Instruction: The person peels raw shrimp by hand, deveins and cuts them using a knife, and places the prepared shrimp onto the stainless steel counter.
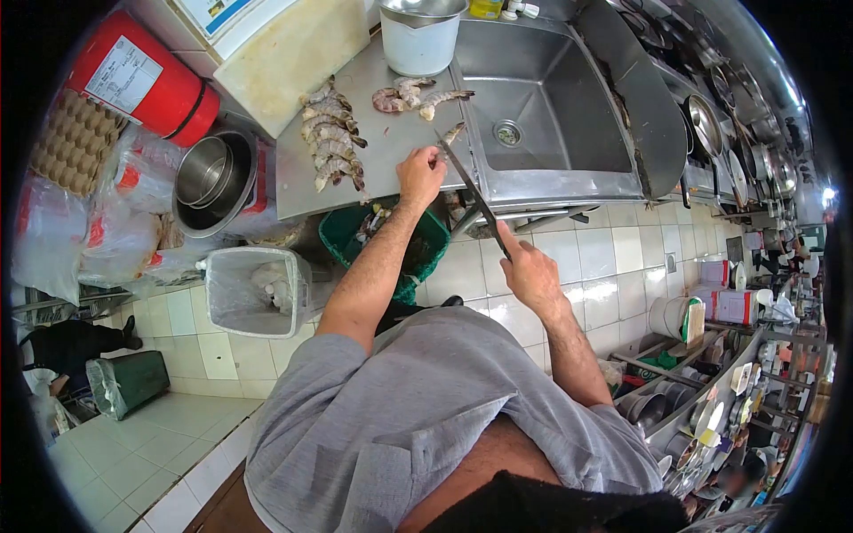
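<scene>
My right hand [533, 274] is wrapped around the handle of a long knife [469, 189]. The blade points up and left, over the counter's front edge. Close to the left side of the blade, my left hand [420, 175] is closed in a pinch; what its fingers hold is too small to make out. By the knife tip is a shrimp [455, 133], partly behind the blade. Farther back on the metal counter [391, 147] lie a few loose shrimp [413, 96]. A row of several shrimp [330, 138] lines the counter's left part.
Right of the counter is a steel sink [542, 98]; a white bucket [418, 49] stands behind. Below the counter sits a green-lined bin [338, 233] with scraps, beside a grey bin [253, 293]. A cutting board [289, 62] leans at the back. Pans [706, 124] hang right.
</scene>
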Demonstrator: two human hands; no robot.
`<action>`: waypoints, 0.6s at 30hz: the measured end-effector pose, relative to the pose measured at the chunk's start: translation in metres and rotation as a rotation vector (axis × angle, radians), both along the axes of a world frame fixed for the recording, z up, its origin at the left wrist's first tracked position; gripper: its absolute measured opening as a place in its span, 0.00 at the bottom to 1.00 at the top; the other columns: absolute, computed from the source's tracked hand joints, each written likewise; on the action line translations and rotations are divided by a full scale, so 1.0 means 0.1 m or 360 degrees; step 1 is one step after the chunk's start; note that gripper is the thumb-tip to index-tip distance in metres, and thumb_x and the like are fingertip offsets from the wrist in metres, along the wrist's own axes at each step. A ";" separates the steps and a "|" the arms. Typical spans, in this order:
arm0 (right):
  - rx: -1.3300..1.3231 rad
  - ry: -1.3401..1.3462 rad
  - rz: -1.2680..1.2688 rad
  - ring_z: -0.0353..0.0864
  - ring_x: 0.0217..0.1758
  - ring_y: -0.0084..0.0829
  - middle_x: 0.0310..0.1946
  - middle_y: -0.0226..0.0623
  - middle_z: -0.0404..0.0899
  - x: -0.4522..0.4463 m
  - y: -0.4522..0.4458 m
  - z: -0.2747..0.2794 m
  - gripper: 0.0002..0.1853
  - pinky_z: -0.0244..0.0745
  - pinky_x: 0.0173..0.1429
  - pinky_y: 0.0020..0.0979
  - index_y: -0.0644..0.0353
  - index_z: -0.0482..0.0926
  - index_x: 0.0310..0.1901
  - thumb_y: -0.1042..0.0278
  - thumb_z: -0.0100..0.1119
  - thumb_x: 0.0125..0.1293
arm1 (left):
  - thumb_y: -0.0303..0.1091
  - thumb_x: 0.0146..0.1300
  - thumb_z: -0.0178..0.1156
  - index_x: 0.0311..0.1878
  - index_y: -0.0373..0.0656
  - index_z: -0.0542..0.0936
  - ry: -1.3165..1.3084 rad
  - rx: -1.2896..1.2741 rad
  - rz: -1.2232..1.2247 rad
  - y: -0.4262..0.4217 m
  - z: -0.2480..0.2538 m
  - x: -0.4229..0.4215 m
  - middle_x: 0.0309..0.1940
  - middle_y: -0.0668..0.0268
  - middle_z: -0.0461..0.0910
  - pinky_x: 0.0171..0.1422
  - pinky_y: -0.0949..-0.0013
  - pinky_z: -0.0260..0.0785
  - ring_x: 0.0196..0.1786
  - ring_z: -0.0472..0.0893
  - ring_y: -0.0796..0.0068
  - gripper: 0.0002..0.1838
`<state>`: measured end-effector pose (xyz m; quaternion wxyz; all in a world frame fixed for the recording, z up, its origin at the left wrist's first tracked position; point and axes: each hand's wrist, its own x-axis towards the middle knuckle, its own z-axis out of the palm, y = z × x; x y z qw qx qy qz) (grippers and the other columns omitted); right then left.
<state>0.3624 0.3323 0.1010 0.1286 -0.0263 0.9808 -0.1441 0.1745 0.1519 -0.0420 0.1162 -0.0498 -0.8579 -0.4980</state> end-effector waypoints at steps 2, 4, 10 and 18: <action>-0.0012 0.0150 0.0047 0.82 0.37 0.48 0.36 0.44 0.79 -0.11 0.00 -0.16 0.38 0.77 0.42 0.47 0.42 0.57 0.72 0.68 0.61 0.61 | 0.34 0.54 0.63 0.44 0.42 0.80 0.0005 -0.0013 -0.0005 0.01 0.00 0.03 0.35 0.63 0.81 0.49 0.56 0.67 0.41 0.80 0.61 0.14; -0.0031 0.0174 0.0038 0.82 0.37 0.48 0.36 0.44 0.79 -0.12 -0.02 -0.14 0.38 0.77 0.42 0.46 0.42 0.57 0.72 0.68 0.61 0.62 | 0.34 0.54 0.63 0.44 0.42 0.80 0.0026 -0.0036 0.0006 -0.01 0.04 0.01 0.34 0.62 0.81 0.48 0.57 0.68 0.39 0.81 0.61 0.14; -0.0042 0.0103 -0.0013 0.81 0.36 0.47 0.36 0.44 0.78 0.10 0.02 -0.06 0.38 0.78 0.41 0.46 0.42 0.57 0.72 0.69 0.60 0.62 | 0.30 0.53 0.64 0.41 0.42 0.78 0.0080 0.0108 0.0005 0.00 0.02 0.05 0.32 0.62 0.80 0.43 0.57 0.70 0.34 0.81 0.61 0.11; -0.0033 0.0048 -0.0004 0.81 0.35 0.47 0.34 0.42 0.78 0.33 0.05 -0.02 0.37 0.78 0.40 0.45 0.41 0.58 0.72 0.69 0.61 0.61 | 0.33 0.55 0.61 0.40 0.44 0.78 0.0040 -0.0010 -0.0027 0.00 0.00 0.06 0.34 0.65 0.79 0.54 0.55 0.62 0.42 0.79 0.62 0.09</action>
